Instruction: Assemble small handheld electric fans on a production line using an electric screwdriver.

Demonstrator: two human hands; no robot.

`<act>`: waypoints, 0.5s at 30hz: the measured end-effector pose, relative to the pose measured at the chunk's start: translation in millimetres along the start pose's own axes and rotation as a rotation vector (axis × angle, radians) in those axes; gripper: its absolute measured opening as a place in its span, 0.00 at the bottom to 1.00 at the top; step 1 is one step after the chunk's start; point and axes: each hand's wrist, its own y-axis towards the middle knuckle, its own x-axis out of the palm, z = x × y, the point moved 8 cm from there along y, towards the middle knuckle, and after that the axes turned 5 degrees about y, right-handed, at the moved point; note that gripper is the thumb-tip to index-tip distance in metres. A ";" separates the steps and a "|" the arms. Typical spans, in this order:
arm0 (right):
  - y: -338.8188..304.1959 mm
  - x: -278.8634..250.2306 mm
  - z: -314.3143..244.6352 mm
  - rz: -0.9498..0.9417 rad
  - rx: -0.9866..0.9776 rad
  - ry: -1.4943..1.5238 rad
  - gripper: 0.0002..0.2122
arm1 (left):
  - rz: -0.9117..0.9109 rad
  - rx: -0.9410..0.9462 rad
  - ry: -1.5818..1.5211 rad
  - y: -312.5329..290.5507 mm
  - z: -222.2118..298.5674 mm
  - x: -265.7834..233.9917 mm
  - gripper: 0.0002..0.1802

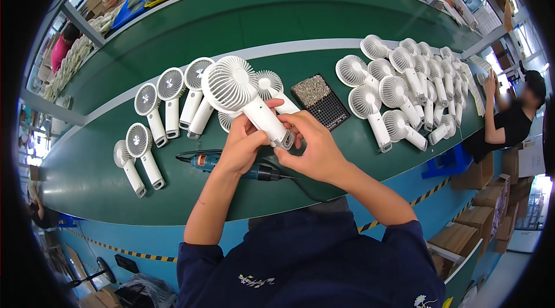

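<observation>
Between my two hands I hold a white handheld fan (254, 100), tilted, its round grille up and to the left and its handle end toward me. My left hand (245, 145) wraps round the handle from the left. With fingers at the handle's bottom end, my right hand (309, 145) grips it from the right. Under my left wrist lies a blue-green electric screwdriver (205, 161), its dark tip (272, 173) pointing right. Another white fan (269, 82) lies behind the held one, partly hidden. Past my right hand sits a black screw tray (328, 112) with many small screws in one part.
Several fans (170, 85) lie on the green table (196, 201) at left. A large group of white fans (396, 91) covers the right side. A raised green shelf (277, 19) runs behind. A co-worker (514, 114) is at far right; cardboard boxes (457, 230) stand on the floor.
</observation>
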 end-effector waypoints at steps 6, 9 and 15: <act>-1.3 2.0 1.3 -0.067 0.050 -0.024 0.26 | 0.015 0.010 0.079 -2.5 -2.4 -3.2 0.34; -1.2 2.6 0.8 -0.097 0.064 -0.042 0.24 | 0.031 0.009 0.121 -2.4 -4.3 -5.6 0.32; -1.2 3.5 -2.1 -0.019 0.068 0.010 0.21 | 0.066 0.055 0.089 -0.4 -4.2 -7.8 0.28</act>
